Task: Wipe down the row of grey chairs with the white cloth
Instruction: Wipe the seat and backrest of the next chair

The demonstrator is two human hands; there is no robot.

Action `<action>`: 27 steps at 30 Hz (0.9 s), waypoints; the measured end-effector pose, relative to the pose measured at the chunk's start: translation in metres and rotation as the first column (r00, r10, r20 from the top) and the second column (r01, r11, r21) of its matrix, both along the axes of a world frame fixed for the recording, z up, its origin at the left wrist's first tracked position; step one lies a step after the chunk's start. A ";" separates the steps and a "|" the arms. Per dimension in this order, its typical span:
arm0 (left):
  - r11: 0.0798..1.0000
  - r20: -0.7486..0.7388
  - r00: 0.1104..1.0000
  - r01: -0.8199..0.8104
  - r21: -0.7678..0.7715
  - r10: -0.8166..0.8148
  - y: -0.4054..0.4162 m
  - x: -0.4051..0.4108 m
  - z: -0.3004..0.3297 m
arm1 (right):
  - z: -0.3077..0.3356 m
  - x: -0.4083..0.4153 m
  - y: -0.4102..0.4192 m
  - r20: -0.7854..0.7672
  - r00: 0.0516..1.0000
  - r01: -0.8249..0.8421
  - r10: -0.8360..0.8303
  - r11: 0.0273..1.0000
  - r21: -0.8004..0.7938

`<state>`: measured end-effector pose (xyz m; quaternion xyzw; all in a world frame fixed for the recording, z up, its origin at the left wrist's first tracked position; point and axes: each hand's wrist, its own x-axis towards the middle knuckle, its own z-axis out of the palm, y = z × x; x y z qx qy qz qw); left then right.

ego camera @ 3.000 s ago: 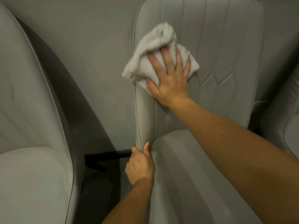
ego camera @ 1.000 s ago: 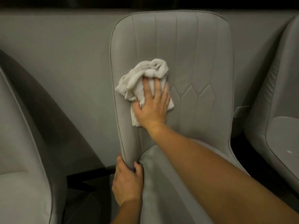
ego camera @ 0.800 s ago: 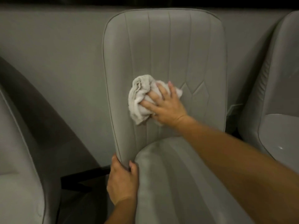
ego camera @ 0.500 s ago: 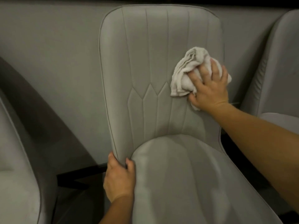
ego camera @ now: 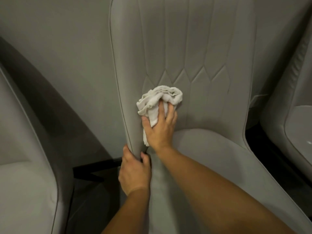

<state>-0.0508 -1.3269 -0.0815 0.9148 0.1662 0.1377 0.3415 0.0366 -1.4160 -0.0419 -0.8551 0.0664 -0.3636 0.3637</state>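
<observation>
A grey upholstered chair [ego camera: 202,56] with stitched panels fills the middle of the view. The crumpled white cloth [ego camera: 160,98] is pressed against the lower left of its backrest, just above the seat. My right hand [ego camera: 160,127] lies flat on the cloth, fingers spread over it, holding it to the fabric. My left hand [ego camera: 134,173] grips the chair's left side edge where the backrest meets the seat, thumb in front and fingers wrapped behind.
A second grey chair [ego camera: 22,166] stands close on the left, a third [ego camera: 290,115] on the right. A grey wall [ego camera: 67,48] runs behind them. A dark chair leg [ego camera: 96,168] and dark floor show in the gap on the left.
My right hand swept the cloth from the backrest's upper right down to its lower left. The view moved closer, so the chair's top is out of frame. My left hand kept its grip.
</observation>
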 end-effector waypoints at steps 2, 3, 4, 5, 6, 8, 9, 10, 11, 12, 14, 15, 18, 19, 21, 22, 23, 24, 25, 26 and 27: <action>1.000 0.005 1.000 0.000 -0.001 0.000 -0.001 -0.001 0.001 | -0.010 -0.004 -0.018 0.004 0.997 -0.074 0.075 0.983 -0.171; 1.000 0.007 1.000 0.003 -0.001 -0.003 -0.001 -0.001 0.001 | -0.014 -0.005 -0.031 -0.013 0.995 -0.101 0.102 0.950 -0.296; 1.000 0.009 1.000 0.007 -0.001 -0.007 -0.001 -0.001 0.000 | -0.018 -0.005 -0.047 -0.034 0.992 -0.122 0.119 0.887 -0.444; 1.000 0.009 1.000 0.009 -0.001 -0.009 0.000 0.000 0.000 | -0.019 -0.005 -0.068 -0.072 0.989 -0.149 0.132 0.794 -0.590; 1.000 0.005 1.000 0.010 -0.001 -0.010 0.000 0.000 -0.001 | -0.019 -0.003 -0.092 -0.127 0.982 -0.187 0.137 0.675 -0.714; 1.000 -0.006 1.000 0.001 -0.002 -0.001 -0.001 0.001 -0.002 | -0.011 0.002 -0.142 -0.242 0.965 -0.260 0.097 0.409 -0.875; 1.000 -0.008 1.000 -0.002 -0.005 0.002 -0.001 0.001 -0.002 | -0.005 0.004 -0.163 -0.240 0.967 -0.255 0.085 0.301 -0.919; 1.000 -0.008 1.000 0.000 -0.009 0.000 0.000 0.001 -0.002 | 0.000 0.004 -0.180 -0.203 0.974 -0.220 0.097 0.222 -0.950; 1.000 -0.008 1.000 0.004 -0.012 -0.004 0.000 0.000 -0.002 | 0.003 0.002 -0.193 -0.170 0.980 -0.187 0.102 0.179 -0.966; 1.000 -0.010 1.000 0.007 -0.013 -0.007 0.000 0.000 -0.002 | 0.006 -0.002 -0.201 -0.153 0.984 -0.167 0.093 0.161 -0.973; 1.000 -0.013 1.000 0.010 -0.011 -0.010 0.001 0.000 -0.001 | 0.006 -0.014 -0.207 -0.206 0.978 -0.205 0.019 0.209 -0.956; 1.000 -0.011 1.000 0.013 -0.010 -0.013 0.001 0.000 -0.001 | 0.002 -0.020 -0.205 -0.269 0.961 -0.244 -0.059 0.268 -0.932; 1.000 -0.011 1.000 0.015 0.003 -0.015 0.000 0.000 -0.002 | -0.009 -0.039 -0.190 -0.503 0.815 -0.320 -0.287 0.502 -0.804; 1.000 -0.015 1.000 0.012 0.006 -0.012 0.000 0.000 -0.003 | -0.012 -0.043 -0.184 -0.565 0.762 -0.317 -0.316 0.579 -0.751; 1.000 -0.016 1.000 0.009 0.011 -0.009 0.000 -0.001 -0.002 | -0.011 -0.047 -0.173 -0.662 0.689 -0.293 -0.295 0.722 -0.627; 1.000 -0.016 1.000 0.009 0.017 -0.009 -0.001 -0.001 -0.002 | -0.007 -0.047 -0.169 -0.704 0.658 -0.287 -0.267 0.775 -0.563; 1.000 -0.019 1.000 0.010 0.026 -0.009 -0.001 -0.002 -0.002 | -0.003 -0.046 -0.167 -0.742 0.625 -0.290 -0.242 0.811 -0.508; 0.999 -0.022 1.000 0.009 0.032 -0.008 -0.002 -0.002 -0.001 | 0.000 -0.045 -0.166 -0.776 0.588 -0.297 -0.230 0.831 -0.471; 1.000 -0.025 1.000 0.006 0.031 -0.005 -0.002 -0.002 -0.001 | 0.003 -0.043 -0.167 -0.805 0.549 -0.308 -0.224 0.841 -0.444; 1.000 -0.028 1.000 0.002 0.024 -0.001 -0.001 -0.002 -0.001 | 0.005 -0.042 -0.169 -0.829 0.516 -0.317 -0.213 0.852 -0.416; 1.000 -0.030 1.000 -0.001 0.015 0.002 -0.001 -0.003 -0.001 | 0.007 -0.041 -0.171 -0.849 0.493 -0.322 -0.188 0.868 -0.379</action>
